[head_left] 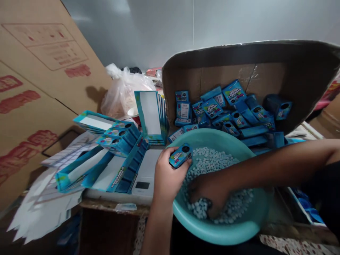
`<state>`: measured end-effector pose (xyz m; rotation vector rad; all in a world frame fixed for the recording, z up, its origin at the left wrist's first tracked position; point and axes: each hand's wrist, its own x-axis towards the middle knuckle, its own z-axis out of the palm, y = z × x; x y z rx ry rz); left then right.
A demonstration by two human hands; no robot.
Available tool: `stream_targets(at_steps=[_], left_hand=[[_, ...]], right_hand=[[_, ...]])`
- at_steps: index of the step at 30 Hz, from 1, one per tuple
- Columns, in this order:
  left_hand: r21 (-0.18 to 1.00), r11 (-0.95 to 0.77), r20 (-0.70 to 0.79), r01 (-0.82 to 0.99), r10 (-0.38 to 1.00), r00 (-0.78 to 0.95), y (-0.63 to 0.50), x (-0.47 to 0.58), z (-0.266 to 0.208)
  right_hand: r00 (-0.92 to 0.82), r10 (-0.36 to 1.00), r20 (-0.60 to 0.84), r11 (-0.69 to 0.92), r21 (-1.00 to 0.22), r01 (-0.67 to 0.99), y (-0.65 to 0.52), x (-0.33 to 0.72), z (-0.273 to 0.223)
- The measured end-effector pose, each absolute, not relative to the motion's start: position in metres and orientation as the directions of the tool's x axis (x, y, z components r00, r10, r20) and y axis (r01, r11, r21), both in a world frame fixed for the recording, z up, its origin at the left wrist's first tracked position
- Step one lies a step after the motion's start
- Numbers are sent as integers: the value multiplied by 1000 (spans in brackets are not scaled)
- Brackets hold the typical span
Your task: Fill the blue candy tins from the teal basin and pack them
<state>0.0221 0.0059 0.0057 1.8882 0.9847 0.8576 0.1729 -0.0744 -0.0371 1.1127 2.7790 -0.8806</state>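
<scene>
My left hand [166, 180] is wrapped round a small blue candy box [179, 156] printed "Caramelo", holding it tilted above the left rim of a turquoise plastic basin [220, 235]. A dark round hole or spot shows at one end of the box. Inside the basin lie many small, pale blue-white candies [209, 159]. My right hand [212, 191] reaches down into them with its fingers curled round a clump of candies. Motion blurs that hand, and its fingertips are partly buried.
Behind the basin, a large cardboard box [220, 76] holds many blue candy boxes [235, 92]. Left of the basin are a white digital scale [145, 173], blue display trays [106, 173], some filled, and papers [50, 198]. A tied plastic bag [124, 88] and big carton [39, 88] stand behind.
</scene>
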Motion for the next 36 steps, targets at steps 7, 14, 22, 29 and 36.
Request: stream_targets(at_steps=[7, 14, 22, 29, 36], left_hand=[[863, -314, 41, 395, 824, 565, 9, 18, 4], [793, -347, -21, 502, 806, 591, 1, 21, 4], [742, -418, -21, 525, 768, 640, -1, 22, 3], [808, -437, -8, 396, 662, 749, 3, 24, -3], [873, -430, 79, 229, 589, 804, 2, 21, 0]], right_hand=[[-618, 599, -510, 307, -567, 765, -83, 183, -20], [-473, 722, -506, 85, -613, 785, -98, 181, -23], [-342, 902, -263, 21, -765, 644, -99, 198, 23], [176, 984, 6, -7, -997, 75, -76, 196, 47], [330, 944, -29, 104, -920, -378, -49, 182, 27]])
